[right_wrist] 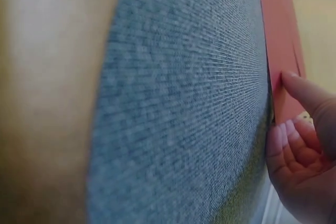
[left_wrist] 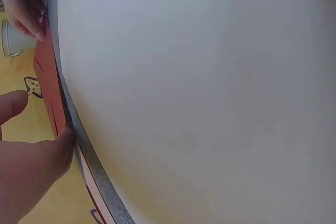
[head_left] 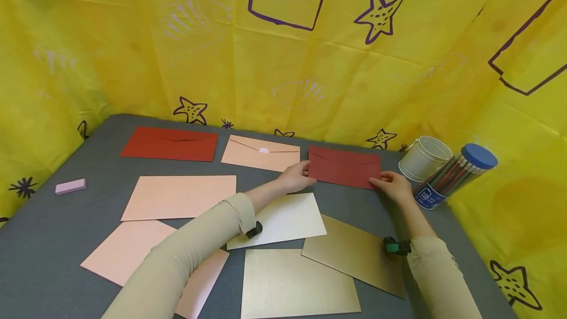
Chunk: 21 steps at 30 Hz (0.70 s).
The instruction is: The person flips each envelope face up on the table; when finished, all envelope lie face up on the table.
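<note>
While the dark red envelope (head_left: 344,166) lay flat on the gray table (head_left: 53,240), right of the middle of the head view, the left hand (head_left: 296,177) pinched its left end and the right hand (head_left: 393,185) pinched its lower right corner. A peach envelope (head_left: 261,153) sat just to its left, a white bucket (head_left: 424,157) and a pencil tube (head_left: 456,175) to its right.

In the left wrist view, at the left edge, the fingers (left_wrist: 37,166) pressed the red edge beside a white sheet (left_wrist: 210,87).

In the right wrist view, at the right edge, curled fingers (right_wrist: 294,145) held the red corner. I think both hands should keep the same gentle pull so the paper stays flat.
</note>
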Available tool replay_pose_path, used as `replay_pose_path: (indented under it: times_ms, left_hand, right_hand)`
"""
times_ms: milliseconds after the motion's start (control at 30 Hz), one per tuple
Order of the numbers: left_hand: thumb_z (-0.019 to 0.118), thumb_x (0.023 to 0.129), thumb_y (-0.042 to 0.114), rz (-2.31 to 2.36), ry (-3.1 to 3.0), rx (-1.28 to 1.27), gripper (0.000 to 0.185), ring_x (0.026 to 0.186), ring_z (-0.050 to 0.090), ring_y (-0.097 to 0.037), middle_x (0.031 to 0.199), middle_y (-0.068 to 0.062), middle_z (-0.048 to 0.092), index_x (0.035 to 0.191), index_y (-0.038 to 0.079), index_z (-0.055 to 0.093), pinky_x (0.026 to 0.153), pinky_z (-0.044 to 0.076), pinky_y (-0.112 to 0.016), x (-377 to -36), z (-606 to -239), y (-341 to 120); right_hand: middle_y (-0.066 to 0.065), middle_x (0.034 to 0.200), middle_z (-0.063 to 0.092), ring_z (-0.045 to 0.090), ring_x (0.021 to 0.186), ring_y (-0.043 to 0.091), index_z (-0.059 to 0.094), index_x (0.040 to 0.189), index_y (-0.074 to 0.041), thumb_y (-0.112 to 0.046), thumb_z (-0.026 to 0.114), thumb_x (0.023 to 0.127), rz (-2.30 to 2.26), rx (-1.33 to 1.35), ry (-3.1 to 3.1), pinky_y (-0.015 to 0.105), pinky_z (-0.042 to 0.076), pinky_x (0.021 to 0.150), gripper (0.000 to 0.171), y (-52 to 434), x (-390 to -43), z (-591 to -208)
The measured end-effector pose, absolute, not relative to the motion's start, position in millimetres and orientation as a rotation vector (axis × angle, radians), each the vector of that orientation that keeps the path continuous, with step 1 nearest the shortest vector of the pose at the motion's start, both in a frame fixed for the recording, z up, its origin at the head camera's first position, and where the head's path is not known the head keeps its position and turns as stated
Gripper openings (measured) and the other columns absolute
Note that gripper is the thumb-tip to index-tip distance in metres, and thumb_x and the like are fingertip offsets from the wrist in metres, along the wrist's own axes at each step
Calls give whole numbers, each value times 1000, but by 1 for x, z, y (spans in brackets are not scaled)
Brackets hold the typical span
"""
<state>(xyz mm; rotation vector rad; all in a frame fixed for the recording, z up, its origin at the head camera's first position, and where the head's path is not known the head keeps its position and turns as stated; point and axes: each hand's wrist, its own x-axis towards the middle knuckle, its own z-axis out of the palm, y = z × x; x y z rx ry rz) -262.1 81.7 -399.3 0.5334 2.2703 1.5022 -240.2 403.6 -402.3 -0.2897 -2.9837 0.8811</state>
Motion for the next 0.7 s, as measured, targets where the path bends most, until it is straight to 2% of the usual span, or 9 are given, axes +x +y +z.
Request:
replay_pose_path:
  times_ms: [200,400,700]
  left_hand:
    - [60,94,16,1297,2433,721,65,135,42,-31,145,-19,45,149,-3,31,108,37,-41,-258,-400,72]
    - [58,94,13,1101,2567,909,57,133,44,-31,143,-19,47,144,-7,39,110,33,-40,-259,-401,58]
    - [58,95,16,938,2584,920,57,135,41,-32,144,-18,47,144,-6,39,111,32,-40,-257,-400,45]
  right_hand:
    - [26,113,65,58,101,37,56,126,10,-41,68,90,835,-283,-2991,45,45,86,63,403,-244,-405]
    - [28,115,63,57,102,39,55,126,11,-40,68,91,856,-310,-2999,47,45,89,63,400,-242,-402]
    - [29,114,60,54,98,38,54,125,12,-42,67,90,867,-377,-3047,41,46,80,65,398,-242,-399]
